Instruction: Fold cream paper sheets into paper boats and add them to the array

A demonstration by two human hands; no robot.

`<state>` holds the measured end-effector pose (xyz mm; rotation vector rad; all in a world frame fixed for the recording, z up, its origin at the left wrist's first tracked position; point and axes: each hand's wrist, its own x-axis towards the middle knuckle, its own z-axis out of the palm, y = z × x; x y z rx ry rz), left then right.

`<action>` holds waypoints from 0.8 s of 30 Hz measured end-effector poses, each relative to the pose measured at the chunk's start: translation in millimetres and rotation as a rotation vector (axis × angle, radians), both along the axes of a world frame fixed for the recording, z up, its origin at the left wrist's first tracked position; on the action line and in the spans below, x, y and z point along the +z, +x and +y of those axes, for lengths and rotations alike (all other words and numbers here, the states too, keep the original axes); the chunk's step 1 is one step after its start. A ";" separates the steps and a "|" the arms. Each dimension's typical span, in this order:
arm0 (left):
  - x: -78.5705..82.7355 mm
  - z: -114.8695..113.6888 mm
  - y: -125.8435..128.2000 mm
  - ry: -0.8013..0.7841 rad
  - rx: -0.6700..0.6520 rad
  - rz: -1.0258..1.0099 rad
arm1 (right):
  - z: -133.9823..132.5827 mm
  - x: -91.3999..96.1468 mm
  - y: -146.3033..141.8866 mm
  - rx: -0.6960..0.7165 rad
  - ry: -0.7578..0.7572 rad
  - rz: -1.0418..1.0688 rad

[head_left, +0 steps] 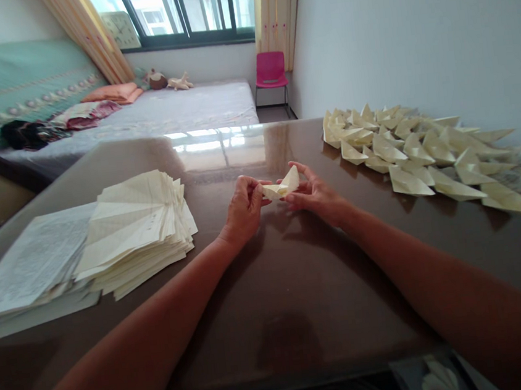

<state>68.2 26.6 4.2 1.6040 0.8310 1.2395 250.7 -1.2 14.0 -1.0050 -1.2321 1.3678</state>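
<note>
A folded cream paper boat is held just above the middle of the glossy brown table. My left hand pinches its left end between thumb and fingers. At its right end, my right hand has the thumb low and the index finger raised behind the pointed tip, so the boat lies between them. The fingers behind the paper are partly hidden. To the left lies a stack of creased cream sheets. Many finished paper boats crowd together on the right side of the table.
Printed sheets lie beside the cream stack at the far left. A white wall borders the right side. Beyond the table are a bed, a pink chair and a window.
</note>
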 end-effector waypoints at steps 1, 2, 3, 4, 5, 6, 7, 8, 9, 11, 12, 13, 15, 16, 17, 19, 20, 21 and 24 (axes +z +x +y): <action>-0.4 -0.9 0.3 0.014 -0.016 0.012 | 0.2 -1.2 -0.2 0.019 0.001 -0.002; -1.0 -1.7 0.4 0.028 -0.031 0.027 | 0.4 -2.5 -0.4 0.029 0.010 -0.006; -1.5 -2.2 0.3 0.040 -0.043 0.044 | 0.6 -3.9 -0.5 0.039 0.025 -0.014; -1.9 -2.5 0.1 0.051 -0.049 0.062 | 0.8 -5.1 -0.6 0.046 0.044 -0.023; -2.1 -2.6 -0.2 0.059 -0.049 0.078 | 1.0 -5.9 -0.5 0.051 0.061 -0.031; -2.1 -2.6 -0.6 0.062 -0.043 0.090 | 1.0 -6.3 -0.3 0.053 0.075 -0.038; -1.8 -2.5 -1.0 0.062 -0.032 0.094 | 1.0 -6.2 0.2 0.050 0.086 -0.040; -1.2 -2.4 -1.3 0.057 -0.019 0.093 | 1.0 -5.9 0.8 0.045 0.093 -0.038; -0.4 -2.3 -1.6 0.049 -0.006 0.086 | 1.0 -5.3 1.7 0.037 0.098 -0.030; 1.5 -2.4 -1.9 0.027 0.020 0.060 | 1.1 -3.9 3.5 0.024 0.090 -0.006; 2.5 -2.6 -1.8 0.018 0.031 0.042 | 1.2 -3.4 4.4 0.021 0.078 0.008; 3.3 -2.8 -1.7 0.012 0.040 0.026 | 1.1 -2.9 5.1 0.018 0.059 0.021; 4.5 -3.3 -1.5 0.020 0.052 0.002 | 0.6 -2.1 5.6 0.014 0.014 0.040; 4.8 -3.5 -1.4 0.032 0.057 -0.005 | 0.0 -1.5 5.5 0.015 -0.006 0.047; 4.9 -3.7 -1.3 0.045 0.060 -0.008 | -0.7 -0.9 5.2 0.018 -0.022 0.054; 5.1 -4.2 -1.3 0.070 0.064 -0.010 | -2.2 0.7 4.2 0.023 -0.042 0.065; 5.1 -4.5 -1.4 0.080 0.065 -0.011 | -2.7 1.5 3.7 0.021 -0.047 0.069; 5.3 -5.0 -1.4 0.089 0.066 -0.014 | -3.1 2.2 3.3 0.014 -0.049 0.073; 6.4 -6.7 -1.2 0.117 0.068 -0.021 | -2.5 3.4 2.4 -0.033 -0.040 0.091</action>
